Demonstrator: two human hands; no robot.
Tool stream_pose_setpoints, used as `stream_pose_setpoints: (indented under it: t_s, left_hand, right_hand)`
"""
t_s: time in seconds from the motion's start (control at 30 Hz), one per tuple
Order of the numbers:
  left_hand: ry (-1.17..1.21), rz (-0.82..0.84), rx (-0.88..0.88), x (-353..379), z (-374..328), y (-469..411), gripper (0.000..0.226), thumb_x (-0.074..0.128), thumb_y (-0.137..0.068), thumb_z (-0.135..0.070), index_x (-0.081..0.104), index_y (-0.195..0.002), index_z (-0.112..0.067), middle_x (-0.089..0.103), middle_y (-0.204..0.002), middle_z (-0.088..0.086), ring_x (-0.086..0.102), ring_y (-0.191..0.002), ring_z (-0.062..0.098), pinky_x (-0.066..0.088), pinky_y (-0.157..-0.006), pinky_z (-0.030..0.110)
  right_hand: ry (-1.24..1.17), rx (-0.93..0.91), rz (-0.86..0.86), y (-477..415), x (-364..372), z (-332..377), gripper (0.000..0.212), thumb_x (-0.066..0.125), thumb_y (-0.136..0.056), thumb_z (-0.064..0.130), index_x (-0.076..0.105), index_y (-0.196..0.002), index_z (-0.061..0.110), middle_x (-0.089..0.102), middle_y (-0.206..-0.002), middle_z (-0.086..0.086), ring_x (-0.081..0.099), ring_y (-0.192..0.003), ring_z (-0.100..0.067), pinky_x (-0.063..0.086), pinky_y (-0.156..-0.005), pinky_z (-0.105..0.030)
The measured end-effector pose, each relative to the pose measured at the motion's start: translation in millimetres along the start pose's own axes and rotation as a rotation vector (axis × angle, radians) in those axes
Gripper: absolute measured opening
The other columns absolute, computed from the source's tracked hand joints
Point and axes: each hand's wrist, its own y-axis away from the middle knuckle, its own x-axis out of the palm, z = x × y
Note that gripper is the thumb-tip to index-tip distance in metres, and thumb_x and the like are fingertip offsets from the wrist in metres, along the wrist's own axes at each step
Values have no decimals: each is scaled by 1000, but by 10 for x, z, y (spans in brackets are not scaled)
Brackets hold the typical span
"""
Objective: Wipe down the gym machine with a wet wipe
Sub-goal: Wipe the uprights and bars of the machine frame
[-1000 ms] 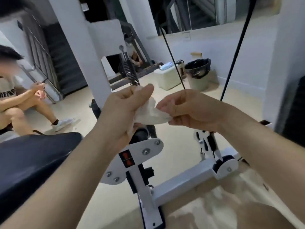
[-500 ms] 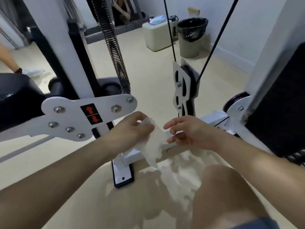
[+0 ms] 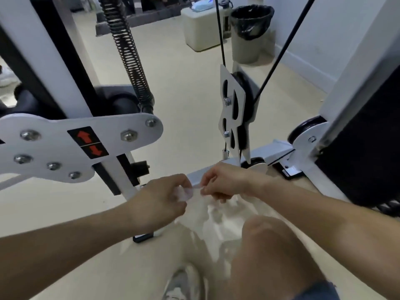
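The wet wipe (image 3: 186, 194) is a thin, pale, half-translucent sheet, soft and crumpled, blurred in this view. It is pulled out between both hands, with its long axis running left to right, just above the low white crossbar (image 3: 198, 176) of the gym machine (image 3: 32, 57). The left hand (image 3: 160, 200) comes in from the lower left, back of the hand up, fingers curled and pinching the wipe's left end against the thumb. The right hand (image 3: 225, 182) reaches from the right, knuckles up, its curled fingers nipping the right end. The two hands are close together, nearly touching.

The machine is smooth white-painted steel. A flat rounded bracket plate (image 3: 54, 148) with hex bolts bears a black label with red arrows. A black coil spring (image 3: 127, 53) slants down to it. A cut-out pulley plate (image 3: 232, 113) stands upright, with thin black cables (image 3: 219, 29) above it. A bare knee (image 3: 272, 241) shows below, over the beige floor (image 3: 184, 83)
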Motion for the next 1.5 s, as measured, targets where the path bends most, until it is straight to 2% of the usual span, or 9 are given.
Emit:
stream_pose_setpoints:
  t_s: [0.23, 0.37, 0.53, 0.7, 0.83, 1.0, 1.2, 1.4, 1.5]
  left_hand:
    - [-94, -272, 252, 569, 449, -839, 29, 51, -71, -2, 61, -91, -20, 52, -84, -3, 52, -62, 22, 36, -53, 28]
    - [-204, -68, 228, 1087, 679, -1327, 45, 55, -79, -8, 54, -124, -11, 55, -111, 9, 61, -93, 31, 49, -74, 35]
    - [-359, 42, 286, 1314, 966, -1738, 74, 64, -88, -28, 30, -150, -5, 29, -154, 18, 35, -139, 34, 38, -108, 41]
    - [-603, -48, 329, 1564, 1136, -2008, 82, 66, -83, -41, 36, -146, 2, 35, -152, 20, 40, -138, 35, 43, -106, 48]
    - [-639, -37, 441, 1690, 809, -2334, 62, 24, -103, -24, -10, -154, -10, -14, -162, 3, -8, -150, 21, 3, -120, 38]
    - [-650, -40, 429, 1665, 709, -2386, 61, 19, -102, -22, -11, -154, -13, -13, -163, 1, -11, -150, 16, 3, -121, 36]
    - [-566, -203, 487, 1624, 1469, -1892, 79, 36, -80, -6, 11, -155, -15, 24, -156, -1, 27, -145, 19, 14, -117, 34]
    - [-525, -219, 459, 1804, 912, -2358, 62, 33, -96, -9, 12, -154, -6, 13, -162, 10, 16, -149, 26, 17, -118, 41]
    - [-507, -231, 461, 1860, 712, -2481, 60, 36, -100, -8, 10, -154, -5, 11, -163, 10, 11, -150, 22, 13, -119, 38]
  right_hand:
    - [-216, 23, -411, -646, 85, -226, 53, 43, -90, -4, 52, -139, 16, 60, -112, 7, 55, -103, -7, 48, -94, -22]
    - [-155, 167, -435, -844, 222, -549, 66, 41, -96, 8, 19, -154, 31, 39, -151, -5, 43, -133, -23, 40, -107, -33]
    - [-352, 231, -536, -919, 441, -861, 73, 41, -90, -2, 24, -154, 30, 50, -132, -6, 54, -105, -20, 46, -71, -19]
    - [-518, 254, -631, -918, 641, -1039, 67, 46, -91, 4, 34, -149, 35, 50, -140, 0, 53, -121, -16, 45, -104, -31]
    - [-627, 279, -724, -882, 778, -1313, 64, 49, -86, -2, 49, -141, 32, 59, -132, 8, 63, -105, -9, 53, -93, -29]
    - [-764, 325, -769, -812, 802, -1447, 33, 55, -88, -4, 66, -102, 24, 67, -107, 7, 63, -86, -7, 46, -70, -14]
    - [-722, 267, -787, -886, 699, -1336, 36, 51, -88, 1, 64, -107, 30, 63, -109, 13, 63, -105, -11, 51, -95, -31]
    - [-879, 246, -763, -783, 920, -1300, 34, 47, -89, -9, 63, -104, 18, 64, -89, 0, 55, -53, 6, 41, -49, -7]
    - [-994, 285, -769, -625, 885, -1294, 31, 50, -94, 2, 62, -119, 14, 68, -101, -7, 62, -72, -8, 52, -60, -17]
